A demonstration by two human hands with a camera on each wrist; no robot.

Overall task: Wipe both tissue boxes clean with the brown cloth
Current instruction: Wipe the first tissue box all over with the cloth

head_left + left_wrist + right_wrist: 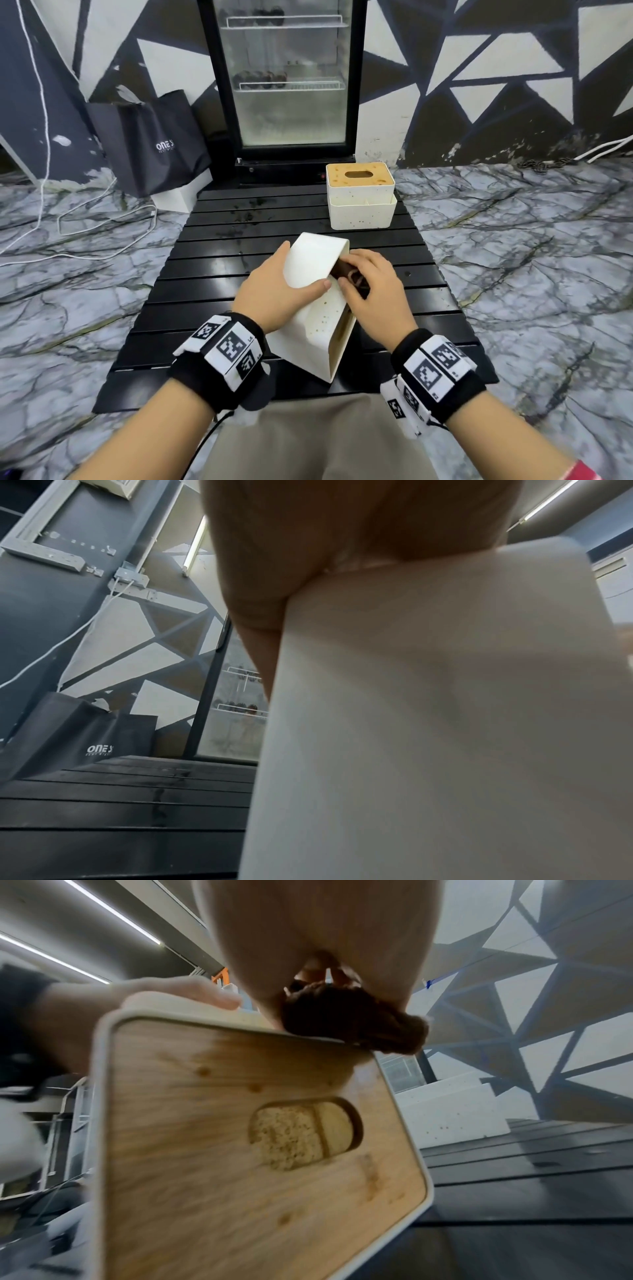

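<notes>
The head view looks forward and down from above my hands, taking in the black tabletop (pixel 212 274) and the fridge (pixel 287 78) beyond them. My left wrist view sits very near, looking up along my left hand (pixel 342 547) with the nearer tissue box (pixel 428 723) filling its right half; it shares the fridge and the black bag (pixel 78 739) with the head view. My right wrist view looks up along my right hand (pixel 325 928) at that box's wooden lid (pixel 240 1150), close, and shares the farther tissue box (pixel 452 1112)
</notes>
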